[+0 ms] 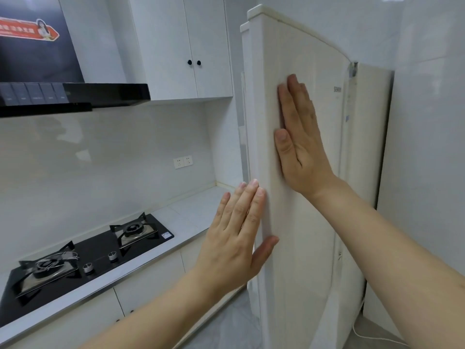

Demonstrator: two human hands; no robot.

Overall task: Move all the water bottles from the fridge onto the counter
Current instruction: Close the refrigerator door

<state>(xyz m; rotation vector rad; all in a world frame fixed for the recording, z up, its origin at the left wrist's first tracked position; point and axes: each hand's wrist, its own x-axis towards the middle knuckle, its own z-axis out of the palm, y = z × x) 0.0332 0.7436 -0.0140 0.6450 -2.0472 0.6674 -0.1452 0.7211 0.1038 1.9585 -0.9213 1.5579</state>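
A tall cream fridge (317, 212) stands at the right, its door shut or nearly shut. My right hand (300, 137) lies flat on the door's front, fingers pointing up. My left hand (239, 227) rests lower at the door's left edge, fingers straight along the side and the thumb on the front face. Neither hand holds anything. No water bottles are visible; the fridge's inside is hidden. The pale grey counter (196, 212) runs left of the fridge.
A black two-burner gas hob (83, 255) is set into the counter at the left, under a black range hood (75, 94). White wall cupboards (186, 46) hang above. A wall socket (183, 161) sits on the backsplash. A white wall is close on the right.
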